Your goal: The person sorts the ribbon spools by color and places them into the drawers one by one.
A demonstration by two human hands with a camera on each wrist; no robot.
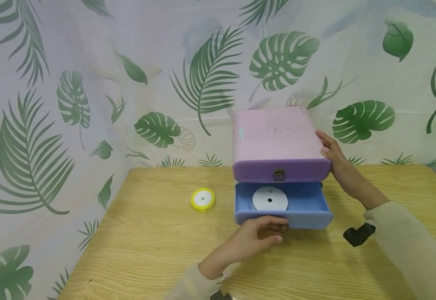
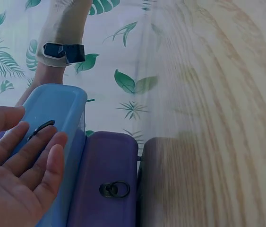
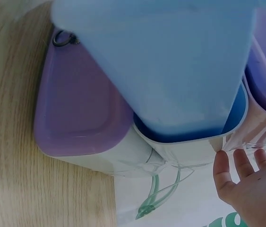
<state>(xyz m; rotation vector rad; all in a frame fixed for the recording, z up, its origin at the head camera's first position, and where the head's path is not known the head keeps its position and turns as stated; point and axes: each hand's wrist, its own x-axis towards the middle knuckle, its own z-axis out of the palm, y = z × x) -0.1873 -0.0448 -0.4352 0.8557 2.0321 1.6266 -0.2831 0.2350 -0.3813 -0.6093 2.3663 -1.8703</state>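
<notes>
Where the blue drawer (image 1: 307,219) stands open from the middle tier of the drawer unit (image 1: 277,133), its front panel lies just beyond the left hand (image 1: 257,237), long side running left to right, parallel to the far edge of the tabletop (image 1: 158,250). That hand is the nearer to the panel and stands before its left half; the fingers are relaxed and slightly fanned, the thumb apart, pinching nothing, by the ring handle (image 2: 45,124), though whether they touch it I cannot tell. Against the unit's right side, the right hand (image 1: 339,164) rests extended fingers, a little spread. The unit stands by the tabletop's far edge, close to that edge's middle. Inside the blue drawer, mostly in its left half, a white spool (image 1: 264,200) lies flat near the panel. An upper purple drawer (image 1: 251,171) sits over the blue one's rear, a lower purple drawer (image 2: 107,175) beneath. Between the unit and the tabletop's left edge, nearer the unit, lies a yellow-rimmed spool (image 1: 203,200)
</notes>
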